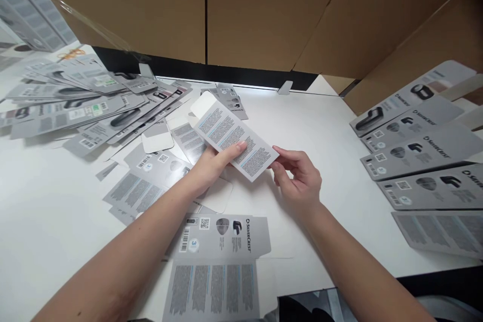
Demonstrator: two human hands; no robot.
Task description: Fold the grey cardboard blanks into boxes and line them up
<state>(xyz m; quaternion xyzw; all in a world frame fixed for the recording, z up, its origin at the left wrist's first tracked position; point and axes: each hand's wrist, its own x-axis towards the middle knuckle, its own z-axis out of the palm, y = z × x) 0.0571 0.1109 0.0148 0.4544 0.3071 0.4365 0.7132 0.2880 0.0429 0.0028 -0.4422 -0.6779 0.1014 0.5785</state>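
Observation:
A grey printed cardboard carton (222, 123) with columns of small text is held at a slant over the white table. My left hand (211, 165) grips it from below and the left, its thumb lying on the text panel. My right hand (300, 177) pinches the carton's right end between thumb and curled fingers. At the carton's far left end a pale flap (202, 103) sticks out. Below it lies a flat, unfolded SilverCrest carton blank (213, 261), partly covered by my left forearm. More flat blanks (138, 186) overlap beneath my left wrist.
A fanned pile of flat cartons (86, 105) covers the table's left side. On the right, several grey cartons (418, 146) stand in a row. Large brown cardboard boxes (260, 15) wall off the back. Another stack of cartons (33, 10) is at the upper left.

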